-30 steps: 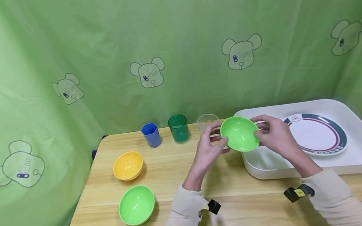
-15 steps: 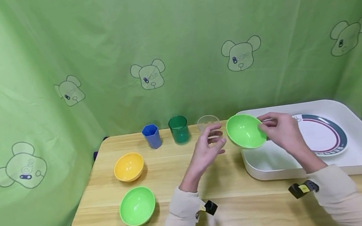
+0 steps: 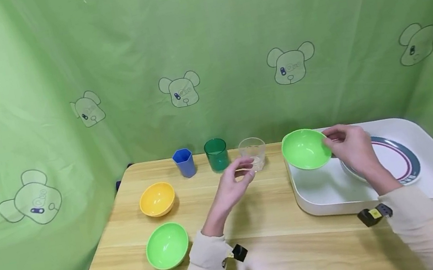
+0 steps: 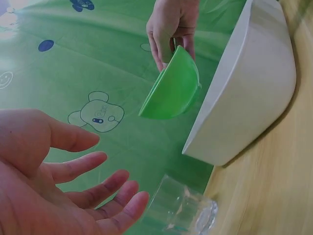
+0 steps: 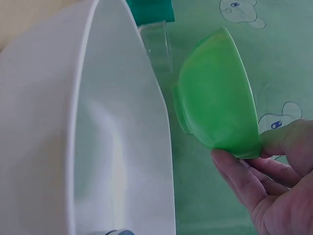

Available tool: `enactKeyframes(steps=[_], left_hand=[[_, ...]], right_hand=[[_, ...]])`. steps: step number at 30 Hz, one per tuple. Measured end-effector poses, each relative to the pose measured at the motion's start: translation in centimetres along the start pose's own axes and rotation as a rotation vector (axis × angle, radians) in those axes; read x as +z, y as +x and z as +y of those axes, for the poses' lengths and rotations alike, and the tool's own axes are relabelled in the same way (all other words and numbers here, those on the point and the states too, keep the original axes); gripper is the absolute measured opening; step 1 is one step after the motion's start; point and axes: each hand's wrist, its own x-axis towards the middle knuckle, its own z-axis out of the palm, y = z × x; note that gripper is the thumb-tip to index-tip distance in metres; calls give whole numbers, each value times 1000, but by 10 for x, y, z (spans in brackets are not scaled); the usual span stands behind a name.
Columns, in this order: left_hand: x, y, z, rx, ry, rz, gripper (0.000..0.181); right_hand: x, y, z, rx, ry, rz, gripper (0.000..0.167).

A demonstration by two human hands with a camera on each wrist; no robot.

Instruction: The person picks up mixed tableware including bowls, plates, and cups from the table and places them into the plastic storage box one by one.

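A light green bowl [image 3: 307,150] hangs in the air over the left part of the white basin [image 3: 320,207], tilted toward the head camera. My right hand [image 3: 351,150] pinches its right rim between thumb and fingers; the right wrist view shows the bowl [image 5: 217,95] side-on above the basin wall. My left hand [image 3: 232,186] holds nothing. Its fingers are loosely bent and spread in the left wrist view, near a clear glass [image 3: 255,152] on the table. Inside the basin lies a white plate [image 3: 392,157] with a dark patterned rim, partly hidden by my right hand.
On the left of the wooden table [image 3: 282,258] stand a yellow bowl [image 3: 157,199] and another green bowl [image 3: 168,246]. A blue cup [image 3: 184,163] and a dark green cup [image 3: 217,155] line the back edge. A green curtain [image 3: 224,32] encloses the table.
My left hand has let go of the green bowl and drawn back to the left. The right hand has carried the bowl rightward over the basin.
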Motion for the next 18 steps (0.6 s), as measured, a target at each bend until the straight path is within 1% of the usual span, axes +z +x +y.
enactKeyframes(steps=[3,6,11,14,18], left_hand=[[-6,-3,-2,29,46,5,33],[-14,-8,-2,30,82,15,31],[-25,-14,-2,-15,133,-8,29],[-31,-19,-2,-47,174,-26,30],[-43,-27,0,-94,227,-27,29]], right_hand=[[0,5,7,-1,-28,17,26],[-1,10,13,-1,-51,24,26],[-3,15,24,17,-73,10,26],[-4,17,29,46,-66,-15,27],[-2,19,34,81,-45,-45,29]])
